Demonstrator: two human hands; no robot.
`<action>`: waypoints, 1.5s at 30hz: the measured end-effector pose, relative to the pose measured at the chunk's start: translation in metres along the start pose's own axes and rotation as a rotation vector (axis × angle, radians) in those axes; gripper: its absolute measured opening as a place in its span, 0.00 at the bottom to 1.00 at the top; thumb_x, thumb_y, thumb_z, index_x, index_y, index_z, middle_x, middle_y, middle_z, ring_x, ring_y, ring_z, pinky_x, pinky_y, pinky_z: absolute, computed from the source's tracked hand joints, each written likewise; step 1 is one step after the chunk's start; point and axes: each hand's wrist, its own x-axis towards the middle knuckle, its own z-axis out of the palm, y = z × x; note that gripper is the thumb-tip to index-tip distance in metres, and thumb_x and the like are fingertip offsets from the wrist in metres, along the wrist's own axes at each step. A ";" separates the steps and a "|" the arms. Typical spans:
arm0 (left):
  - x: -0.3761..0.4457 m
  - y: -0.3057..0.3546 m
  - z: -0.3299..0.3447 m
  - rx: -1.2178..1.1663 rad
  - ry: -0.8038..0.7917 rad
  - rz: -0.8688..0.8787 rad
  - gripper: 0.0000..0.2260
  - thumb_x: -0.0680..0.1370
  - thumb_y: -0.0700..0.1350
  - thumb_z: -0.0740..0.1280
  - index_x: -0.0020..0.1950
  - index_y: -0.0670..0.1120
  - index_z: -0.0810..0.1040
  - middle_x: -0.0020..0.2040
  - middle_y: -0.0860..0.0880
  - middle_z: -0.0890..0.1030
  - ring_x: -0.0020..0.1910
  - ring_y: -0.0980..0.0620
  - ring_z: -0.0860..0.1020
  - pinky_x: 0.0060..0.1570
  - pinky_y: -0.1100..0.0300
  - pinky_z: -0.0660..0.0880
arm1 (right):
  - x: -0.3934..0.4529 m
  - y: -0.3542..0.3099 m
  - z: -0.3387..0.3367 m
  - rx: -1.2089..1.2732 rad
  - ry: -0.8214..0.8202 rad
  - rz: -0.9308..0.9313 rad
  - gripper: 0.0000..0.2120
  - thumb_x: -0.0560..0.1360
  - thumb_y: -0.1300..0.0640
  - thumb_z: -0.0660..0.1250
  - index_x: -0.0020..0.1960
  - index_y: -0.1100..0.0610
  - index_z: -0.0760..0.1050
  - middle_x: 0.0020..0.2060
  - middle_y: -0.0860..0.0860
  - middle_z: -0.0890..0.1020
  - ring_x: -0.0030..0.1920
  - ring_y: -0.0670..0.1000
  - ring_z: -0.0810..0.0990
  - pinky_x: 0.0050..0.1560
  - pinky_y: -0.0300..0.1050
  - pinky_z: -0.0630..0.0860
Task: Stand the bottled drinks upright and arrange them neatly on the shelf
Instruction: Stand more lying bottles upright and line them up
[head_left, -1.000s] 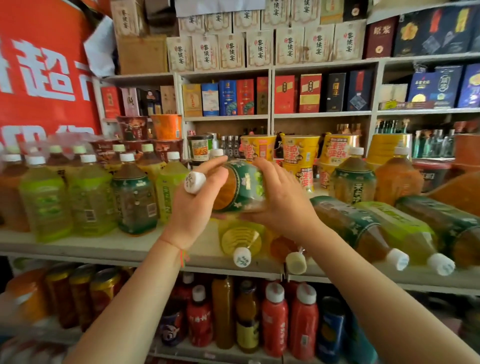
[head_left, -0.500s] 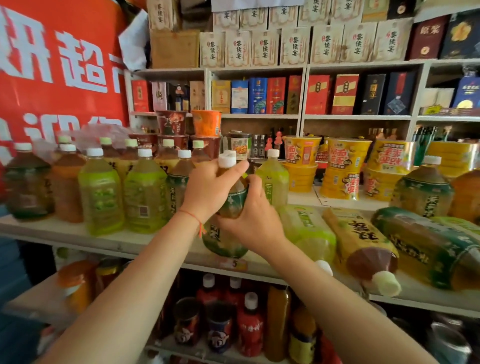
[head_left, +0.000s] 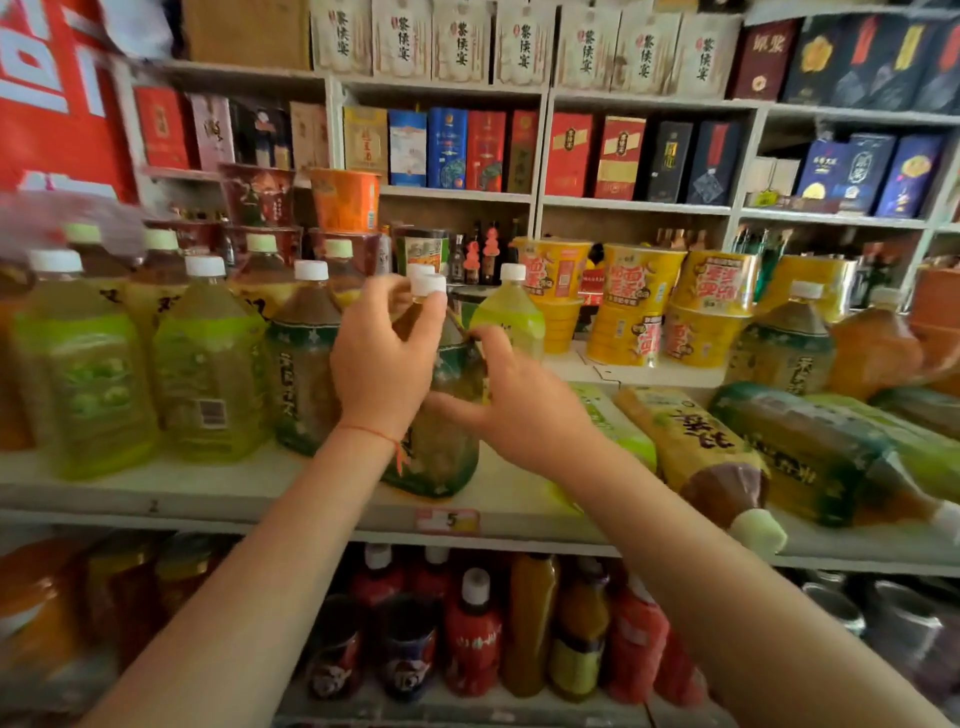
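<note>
Pretty packed little shop: white shelving (head_left: 540, 156) on the back wall stuffed with boxes (head_left: 462, 47), big red banner (head_left: 47, 93) on the left.

Left of frame centre, upright bottles (head_left: 208, 364) stand packed side by side, leaving no gap between them. Right of centre, toppled bottles (head_left: 696, 447) lie across the shelf (head_left: 208, 493), caps toward its front edge. Free shelf surface shows along the front edge at lower left. Noodle cups (head_left: 639, 306) block the rear at centre right.
</note>
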 end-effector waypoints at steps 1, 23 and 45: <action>-0.005 0.005 0.000 0.091 0.122 0.148 0.12 0.78 0.47 0.69 0.58 0.42 0.77 0.53 0.47 0.80 0.53 0.50 0.77 0.53 0.57 0.74 | -0.003 0.006 -0.010 -0.020 -0.022 -0.030 0.35 0.75 0.35 0.65 0.75 0.51 0.59 0.58 0.49 0.79 0.50 0.49 0.80 0.48 0.49 0.82; -0.057 0.071 0.085 -0.150 -0.958 -0.334 0.31 0.86 0.57 0.39 0.70 0.50 0.77 0.77 0.53 0.68 0.66 0.62 0.61 0.65 0.64 0.53 | -0.070 0.122 -0.043 -0.462 -0.226 -0.476 0.59 0.65 0.27 0.70 0.81 0.58 0.48 0.79 0.55 0.57 0.79 0.57 0.56 0.78 0.54 0.54; -0.073 0.045 0.094 -0.190 -0.574 -0.463 0.41 0.80 0.45 0.70 0.82 0.53 0.43 0.80 0.49 0.60 0.78 0.46 0.62 0.74 0.47 0.65 | 0.059 0.091 -0.048 0.401 0.017 0.325 0.38 0.79 0.33 0.56 0.77 0.59 0.61 0.71 0.56 0.72 0.68 0.56 0.72 0.58 0.50 0.71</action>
